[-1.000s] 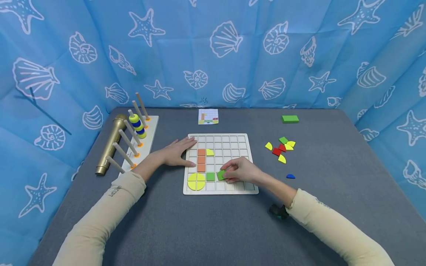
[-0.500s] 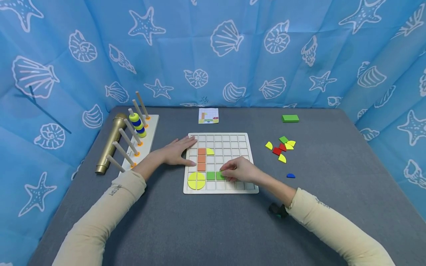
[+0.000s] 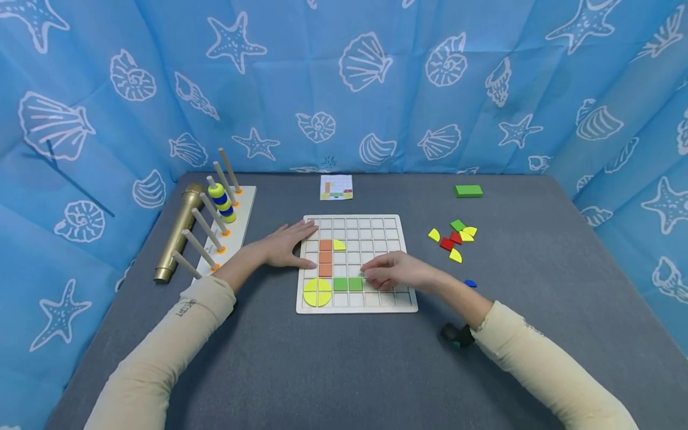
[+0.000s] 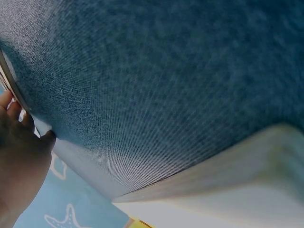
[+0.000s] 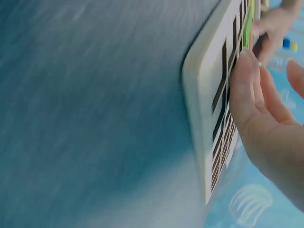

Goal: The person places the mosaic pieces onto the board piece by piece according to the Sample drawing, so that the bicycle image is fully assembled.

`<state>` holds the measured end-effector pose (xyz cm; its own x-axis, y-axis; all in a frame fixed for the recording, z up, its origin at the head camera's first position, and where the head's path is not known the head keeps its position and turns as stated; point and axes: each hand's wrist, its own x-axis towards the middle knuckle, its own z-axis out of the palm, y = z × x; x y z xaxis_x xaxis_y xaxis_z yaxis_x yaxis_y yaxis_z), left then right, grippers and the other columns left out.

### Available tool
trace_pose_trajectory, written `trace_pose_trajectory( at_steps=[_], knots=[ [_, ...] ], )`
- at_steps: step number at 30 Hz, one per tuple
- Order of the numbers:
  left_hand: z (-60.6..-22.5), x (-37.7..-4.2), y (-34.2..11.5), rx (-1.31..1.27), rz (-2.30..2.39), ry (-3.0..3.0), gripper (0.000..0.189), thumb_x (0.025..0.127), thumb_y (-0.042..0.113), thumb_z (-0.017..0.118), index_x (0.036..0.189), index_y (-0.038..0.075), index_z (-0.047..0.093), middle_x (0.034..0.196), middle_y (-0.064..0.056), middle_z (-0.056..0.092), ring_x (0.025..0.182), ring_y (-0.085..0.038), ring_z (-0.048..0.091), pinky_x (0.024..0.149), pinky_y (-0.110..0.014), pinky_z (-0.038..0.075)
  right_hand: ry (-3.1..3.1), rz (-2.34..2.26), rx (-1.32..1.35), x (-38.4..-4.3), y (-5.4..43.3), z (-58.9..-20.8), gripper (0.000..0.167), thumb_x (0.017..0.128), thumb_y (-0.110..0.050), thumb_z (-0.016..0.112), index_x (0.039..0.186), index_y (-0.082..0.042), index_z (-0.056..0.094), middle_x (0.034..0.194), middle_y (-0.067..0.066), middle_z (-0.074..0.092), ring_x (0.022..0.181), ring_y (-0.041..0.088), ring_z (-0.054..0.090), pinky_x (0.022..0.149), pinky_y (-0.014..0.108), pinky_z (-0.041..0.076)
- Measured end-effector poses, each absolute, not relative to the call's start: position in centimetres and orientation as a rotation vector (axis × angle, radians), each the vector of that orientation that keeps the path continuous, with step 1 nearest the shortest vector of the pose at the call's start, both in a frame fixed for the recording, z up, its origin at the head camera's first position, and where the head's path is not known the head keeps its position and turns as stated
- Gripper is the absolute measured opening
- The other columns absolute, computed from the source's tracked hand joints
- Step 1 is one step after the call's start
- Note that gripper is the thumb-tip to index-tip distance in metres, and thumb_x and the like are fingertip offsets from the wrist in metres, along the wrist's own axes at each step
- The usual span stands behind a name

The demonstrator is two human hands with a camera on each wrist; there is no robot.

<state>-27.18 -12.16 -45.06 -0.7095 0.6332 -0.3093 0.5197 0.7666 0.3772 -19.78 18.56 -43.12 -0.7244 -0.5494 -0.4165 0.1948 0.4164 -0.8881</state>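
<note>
A pale gridded board (image 3: 384, 301) lies on the grey table. My left hand (image 3: 282, 246) rests with spread fingers on its left edge; the left wrist view shows this hand (image 4: 23, 147) only at the side. Over the board's right half hovers my right hand (image 3: 395, 270), fingers loosely bent, nothing seen between them. Just left of its fingertips, two green squares (image 3: 347, 284) sit side by side in grid cells. Yellow quarter-circles (image 3: 310, 298) form a disc at the lower left. Orange squares (image 3: 325, 257) make a column above, beside a single yellow quarter-circle (image 3: 339, 245).
Right of the board lie loose red squares (image 3: 447, 243), yellow quarter-circles (image 3: 455, 255), a green piece (image 3: 457, 226) and a partly hidden blue piece (image 3: 470, 283). Behind are a pattern card (image 3: 336, 187) and green block (image 3: 469, 192). A peg stand (image 3: 243, 218) and brass tube (image 3: 180, 233) stand left.
The second green square, tilted in my right fingers at first, now lies flat beside the other. My right hand has let go and drawn slightly right. The left hand stays put.
</note>
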Motion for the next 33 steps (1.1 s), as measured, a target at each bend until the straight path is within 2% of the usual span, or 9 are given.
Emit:
trace_pose_trajectory(
  at_steps=[13, 21, 24, 29, 33],
  knots=[
    [-45.1, -27.4, -12.2, 0.887, 0.367, 2.551, 0.098, 0.084, 0.062, 0.060, 0.155, 0.013, 0.013, 0.159, -0.008, 0.006, 0.144, -0.025, -0.001, 0.113, -0.051, 0.003, 1.808, -1.675, -0.086, -21.2, 25.3, -43.0, 0.050, 0.100, -0.017, 0.053, 0.138, 0.012, 0.040, 0.116, 0.017, 0.060, 0.098, 0.020, 0.061, 0.091, 0.034, 0.049],
    [-45.0, -27.4, -12.4, 0.879, 0.372, 2.555, 0.100, 0.083, 0.063, 0.061, 0.154, 0.012, 0.013, 0.159, -0.009, 0.007, 0.144, -0.025, 0.000, 0.113, -0.051, 0.003, 1.752, -1.868, 0.072, -22.6, 29.6, -42.2, 0.059, 0.101, -0.019, 0.051, 0.145, 0.011, 0.025, 0.114, 0.012, 0.061, 0.102, 0.017, 0.062, 0.094, 0.032, 0.046],
    [-45.0, -27.3, -12.4, 0.884, 0.377, 2.554, 0.100, 0.083, 0.063, 0.061, 0.154, 0.012, 0.014, 0.159, -0.009, 0.007, 0.144, -0.026, 0.000, 0.113, -0.051, 0.003, 1.725, -1.937, 0.122, -23.3, 31.4, -41.9, 0.057, 0.101, -0.020, 0.050, 0.146, 0.007, 0.027, 0.112, 0.009, 0.061, 0.100, 0.014, 0.062, 0.094, 0.030, 0.046],
    [-45.2, -27.2, -12.5, 0.897, 0.381, 2.550, 0.099, 0.084, 0.062, 0.061, 0.154, 0.012, 0.013, 0.159, -0.009, 0.007, 0.144, -0.025, 0.000, 0.113, -0.051, 0.003, 1.730, -1.998, 0.174, -24.7, 34.2, -41.7, 0.047, 0.101, -0.020, 0.050, 0.141, 0.000, 0.038, 0.110, 0.006, 0.062, 0.101, 0.012, 0.061, 0.096, 0.030, 0.044],
    [-45.3, -27.2, -12.4, 0.900, 0.366, 2.548, 0.098, 0.084, 0.062, 0.060, 0.154, 0.013, 0.013, 0.159, -0.007, 0.007, 0.144, -0.024, 0.000, 0.113, -0.051, 0.003, 1.885, -1.913, 0.155, -25.8, 35.8, -41.7, 0.057, 0.101, -0.022, 0.049, 0.146, 0.005, 0.027, 0.108, -0.001, 0.063, 0.103, 0.010, 0.060, 0.100, 0.031, 0.040]
  ],
)
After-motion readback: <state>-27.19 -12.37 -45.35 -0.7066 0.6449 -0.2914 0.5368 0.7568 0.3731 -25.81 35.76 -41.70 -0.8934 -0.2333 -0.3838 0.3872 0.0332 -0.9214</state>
